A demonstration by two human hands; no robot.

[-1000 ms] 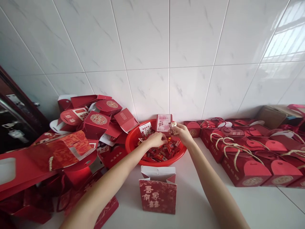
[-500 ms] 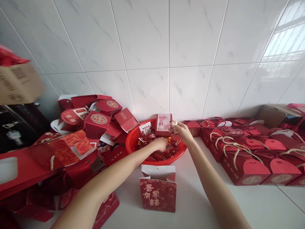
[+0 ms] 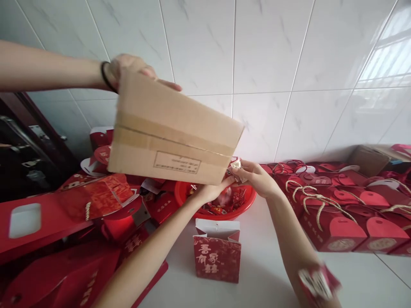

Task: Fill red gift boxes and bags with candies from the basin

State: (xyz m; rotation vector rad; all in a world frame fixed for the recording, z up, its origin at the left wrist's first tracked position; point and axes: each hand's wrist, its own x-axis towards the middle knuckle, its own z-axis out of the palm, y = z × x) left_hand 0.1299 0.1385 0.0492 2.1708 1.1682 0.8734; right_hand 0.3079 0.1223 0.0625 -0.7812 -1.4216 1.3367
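My right hand (image 3: 257,177) is closed around small wrapped candies (image 3: 236,166) above the right rim of a red plastic basin (image 3: 252,205). My left hand (image 3: 218,191) reaches over the basin, its fingers drawn together close to those candies. What it holds is hidden. Loose wrapped candies (image 3: 221,209) lie inside the basin. Nearer to me stands an upright red gift box (image 3: 217,259) with white characters and its top open. A blurred red-and-white packet (image 3: 317,282) shows over my right forearm.
From the left, another person's hand (image 3: 131,68) holds a cardboard carton (image 3: 176,128) tilted over the basin, hiding its back part. Red gift boxes (image 3: 96,196) are heaped at left. Rows of red boxes with rope handles (image 3: 334,231) stand at right. A tiled wall (image 3: 263,51) rises behind.
Another person's arm has brought the carton from the left edge over the basin. My left hand has lifted from the candies towards my right hand. The blurred packet has appeared over my right forearm.
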